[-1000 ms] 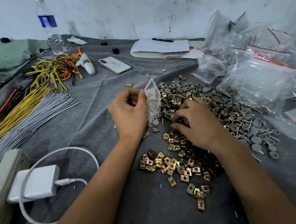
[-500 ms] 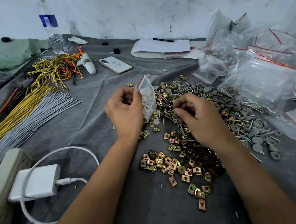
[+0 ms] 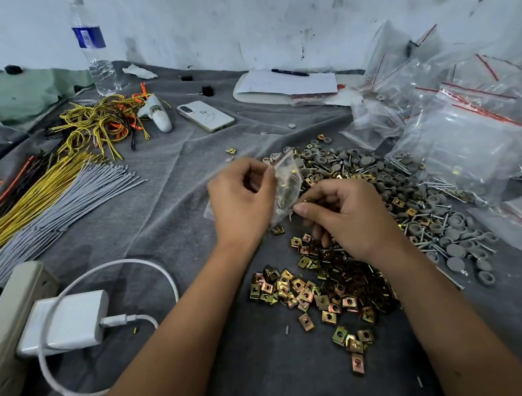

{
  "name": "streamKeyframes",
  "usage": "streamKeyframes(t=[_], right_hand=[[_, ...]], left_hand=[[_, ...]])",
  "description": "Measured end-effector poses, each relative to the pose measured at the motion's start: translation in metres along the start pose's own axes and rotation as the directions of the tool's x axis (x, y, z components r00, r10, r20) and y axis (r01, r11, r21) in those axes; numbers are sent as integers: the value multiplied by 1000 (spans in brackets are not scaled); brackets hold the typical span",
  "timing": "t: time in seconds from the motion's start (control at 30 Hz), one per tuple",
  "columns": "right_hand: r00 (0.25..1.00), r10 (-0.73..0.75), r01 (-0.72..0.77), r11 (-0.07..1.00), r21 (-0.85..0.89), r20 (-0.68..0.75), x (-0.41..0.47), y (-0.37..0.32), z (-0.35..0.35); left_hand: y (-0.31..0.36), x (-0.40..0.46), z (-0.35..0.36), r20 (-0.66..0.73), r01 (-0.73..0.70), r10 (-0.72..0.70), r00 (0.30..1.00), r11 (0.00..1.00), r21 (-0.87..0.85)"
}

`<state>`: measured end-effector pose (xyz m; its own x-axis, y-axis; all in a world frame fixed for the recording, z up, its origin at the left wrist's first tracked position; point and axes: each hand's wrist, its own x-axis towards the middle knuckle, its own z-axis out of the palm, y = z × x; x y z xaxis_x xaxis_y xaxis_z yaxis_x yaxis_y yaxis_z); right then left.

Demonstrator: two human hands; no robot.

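Observation:
My left hand (image 3: 242, 201) holds a small clear plastic bag (image 3: 287, 185) upright, pinched at its edge; a few brass clips show inside it. My right hand (image 3: 349, 218) is right beside the bag's mouth, thumb and forefinger pinched on a small metal piece I cannot make out. Below my hands a heap of brass clip nuts (image 3: 328, 283) lies on the grey cloth (image 3: 173, 191). Behind them spreads a pile of grey caps and screws (image 3: 431, 222).
Clear zip bags (image 3: 461, 143) pile up at the right. Yellow and grey wire bundles (image 3: 53, 192) lie at the left, with a charger (image 3: 66, 320) on a power strip. A phone (image 3: 206, 116), a water bottle (image 3: 92, 47) and a notepad (image 3: 287, 83) sit farther back.
My right hand has lifted off the pile of clips and moved left to the bag's mouth. My left hand has raised the bag a little and tilted it toward the right hand.

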<state>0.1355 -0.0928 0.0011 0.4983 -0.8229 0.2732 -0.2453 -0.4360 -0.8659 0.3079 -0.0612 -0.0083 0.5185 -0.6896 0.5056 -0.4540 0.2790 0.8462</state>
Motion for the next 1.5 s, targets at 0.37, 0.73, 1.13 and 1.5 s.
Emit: streamKeyframes(t=[0.37,0.73,1.13,1.5], right_hand=[[979,-155,77,883,-463,-133,0,0,-8],[954,-190,299,582,-756,231,11,-7,28],[978,-193,201,782,-590,78,0,-7,19],[880,-428,276,812,-515,-203,1,-9,13]], left_hand=[[0,6,-6,-215,-44,47,975,999,20],[3,10,-9,-400,40,-53,915,998,-42],[-3,10,-9,-295,41,-54,954,998,-51],[-3,3,0,48,-90,88,995,994,54]])
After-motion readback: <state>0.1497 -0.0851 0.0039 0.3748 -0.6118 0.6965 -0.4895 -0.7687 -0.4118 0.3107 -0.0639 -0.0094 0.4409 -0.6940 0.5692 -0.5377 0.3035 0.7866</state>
